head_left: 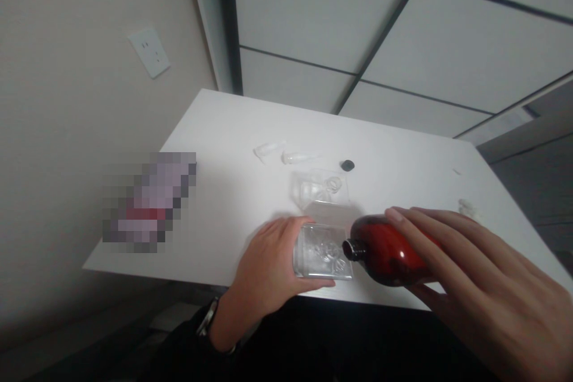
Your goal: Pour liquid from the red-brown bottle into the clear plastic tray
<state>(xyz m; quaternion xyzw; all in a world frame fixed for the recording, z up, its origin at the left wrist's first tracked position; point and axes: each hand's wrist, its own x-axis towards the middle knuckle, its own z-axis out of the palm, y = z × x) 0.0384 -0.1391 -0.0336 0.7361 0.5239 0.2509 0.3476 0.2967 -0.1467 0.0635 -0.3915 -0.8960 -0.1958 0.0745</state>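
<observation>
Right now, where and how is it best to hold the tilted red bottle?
I would grip the red bottle by its wide, rounded body, coming from the right, as the right hand does. Its narrow, open neck points left, toward the clear container in the left hand, so a grip there would likely obstruct. The body looks smooth, so wrap it from opposite sides.

Two hands, a left hand [268, 262] and a right hand [483, 268], are seen. One red bottle [398, 256], two clear containers [308, 259], two small clear tubes [295, 157] and one dark cap [348, 165] are counted. One white table [228, 131], one wall outlet [149, 52], one wristwatch [207, 317] and one pixelated object [154, 197] are also shown.
</observation>
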